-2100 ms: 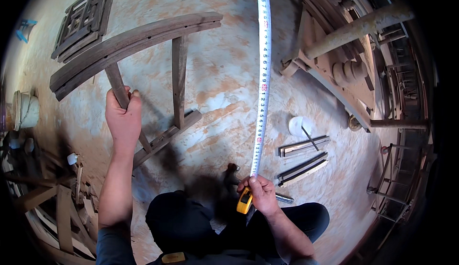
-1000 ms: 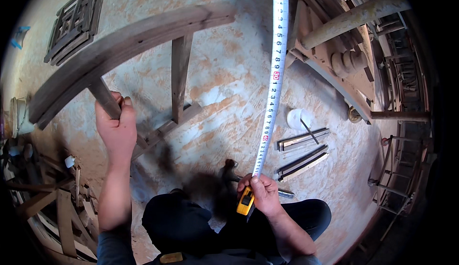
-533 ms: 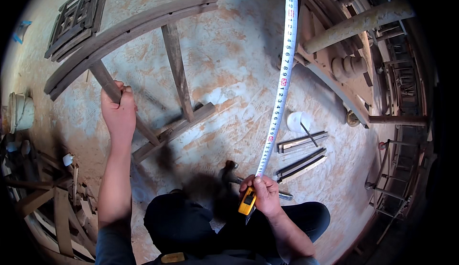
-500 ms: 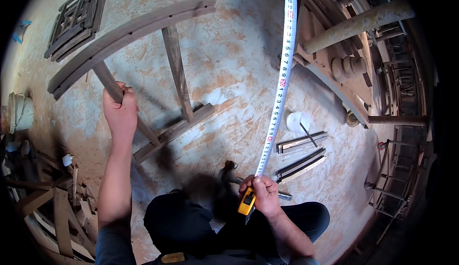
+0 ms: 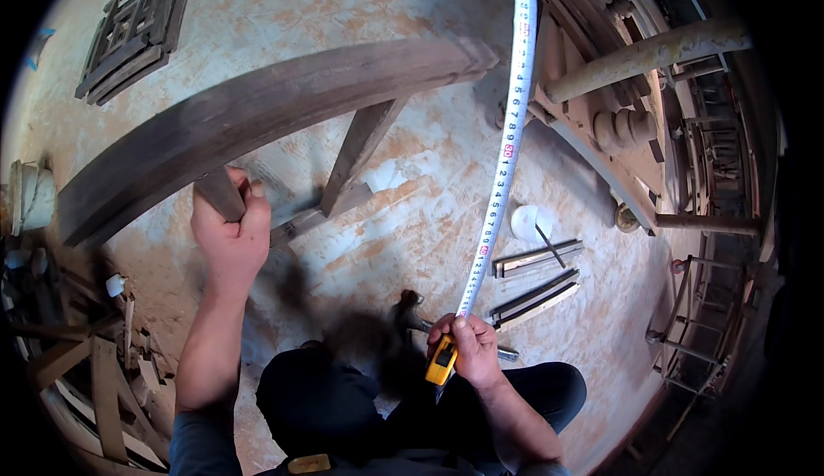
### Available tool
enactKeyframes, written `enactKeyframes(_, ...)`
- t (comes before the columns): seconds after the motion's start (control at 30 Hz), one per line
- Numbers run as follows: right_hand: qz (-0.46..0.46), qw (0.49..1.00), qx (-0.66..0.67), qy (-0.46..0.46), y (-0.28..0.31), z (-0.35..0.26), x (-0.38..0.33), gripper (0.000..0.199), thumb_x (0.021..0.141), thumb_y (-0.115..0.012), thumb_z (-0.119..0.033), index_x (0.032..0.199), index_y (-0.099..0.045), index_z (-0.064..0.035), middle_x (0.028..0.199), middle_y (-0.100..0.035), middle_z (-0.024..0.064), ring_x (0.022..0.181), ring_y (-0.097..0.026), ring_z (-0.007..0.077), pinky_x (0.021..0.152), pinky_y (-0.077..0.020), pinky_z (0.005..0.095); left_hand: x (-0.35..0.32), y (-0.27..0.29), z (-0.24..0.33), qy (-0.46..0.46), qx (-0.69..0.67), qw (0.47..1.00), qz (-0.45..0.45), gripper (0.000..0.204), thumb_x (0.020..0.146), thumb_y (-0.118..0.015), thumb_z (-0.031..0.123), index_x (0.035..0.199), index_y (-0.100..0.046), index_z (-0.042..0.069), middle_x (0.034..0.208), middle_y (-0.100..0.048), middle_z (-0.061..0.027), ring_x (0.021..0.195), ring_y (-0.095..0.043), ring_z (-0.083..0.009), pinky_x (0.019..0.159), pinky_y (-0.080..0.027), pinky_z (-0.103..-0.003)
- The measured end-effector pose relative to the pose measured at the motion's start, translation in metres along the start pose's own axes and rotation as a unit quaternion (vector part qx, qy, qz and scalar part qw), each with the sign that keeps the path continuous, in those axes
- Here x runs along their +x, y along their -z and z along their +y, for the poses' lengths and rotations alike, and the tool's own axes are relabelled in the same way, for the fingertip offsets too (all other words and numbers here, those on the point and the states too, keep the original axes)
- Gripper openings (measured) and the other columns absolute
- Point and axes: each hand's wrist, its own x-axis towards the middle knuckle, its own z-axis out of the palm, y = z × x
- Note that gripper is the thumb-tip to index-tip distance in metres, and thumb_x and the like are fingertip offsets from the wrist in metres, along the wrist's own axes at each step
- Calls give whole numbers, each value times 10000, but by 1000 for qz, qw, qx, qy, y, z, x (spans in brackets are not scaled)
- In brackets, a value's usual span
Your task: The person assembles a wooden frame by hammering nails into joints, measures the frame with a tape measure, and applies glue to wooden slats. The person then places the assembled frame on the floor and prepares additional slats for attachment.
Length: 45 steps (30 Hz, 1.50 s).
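Observation:
My left hand is closed around one crossbar of a dark wooden frame. The frame has a thick board on its far side, two crossbars and a thinner rail below, and it is tilted up off the floor. In front of my body, my right hand grips a yellow tape measure. Its white blade runs out long and straight ahead, past the frame's right end and out of the top of the view. Blade and frame end appear close; whether they touch I cannot tell.
A hammer lies near my knees. Dark wood strips and a white tub with a stick are to the right. Stacked slatted frames lie far left, scrap wood near left. A wooden table-like piece stands at right.
My left hand has tipped and raised the wooden frame, so its thick far board now faces up and looks nearer, its end shifted right toward the blade. The right hand and tape measure barely moved.

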Motion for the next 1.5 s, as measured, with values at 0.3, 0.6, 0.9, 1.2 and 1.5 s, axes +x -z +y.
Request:
enactKeyframes(0.3, 1, 998, 53, -18, 1, 4, -3, 329, 1050, -419, -273, 901, -582, -28, 861, -654, 99, 728, -637, 175, 668, -528, 306, 7, -4, -18, 7, 33, 999, 36, 165, 862, -607, 5, 1008, -529, 8, 822, -563, -38, 675, -524, -84, 622, -460, -239)
enactKeyframes(0.6, 12, 991, 94, -96, 1, 28, -4, 313, 1044, -449, -267, 893, -595, -35, 871, -659, 96, 768, -624, 169, 721, -515, 308, 50, 2, -140, 332, -115, 936, 14, 119, 892, -546, 79, 991, -485, 57, 685, -486, -14, 516, -504, -111, 438, -420, -285)
enactKeyframes(0.9, 6, 985, 27, -171, -19, 73, 2, 291, 1038, -473, -251, 889, -599, -35, 830, -668, 77, 763, -613, 135, 725, -493, 281, 21, 18, -265, 312, 387, 865, -69, 386, 866, -587, 325, 1009, -592, -33, 874, -681, -219, 831, -671, -371, 759, -537, -460)
enactKeyframes(1.2, -19, 987, -5, -159, -56, 107, 38, 310, 1038, -470, -268, 881, -605, -37, 855, -656, 58, 785, -573, 110, 744, -463, 270, 25, 13, -187, 226, 501, 825, -132, 388, 922, -529, 356, 976, -612, -19, 975, -683, -234, 918, -662, -397, 807, -535, -480)
enactKeyframes(1.5, -145, 970, -147, -131, -113, 113, 97, 294, 1037, -402, -202, 1064, -614, 0, 1017, -689, 116, 937, -647, 198, 848, -494, 318, -133, -1, -66, 464, -131, 804, -349, 299, 988, -562, 267, 1141, -659, 29, 964, -686, -75, 860, -632, -129, 785, -514, -293)
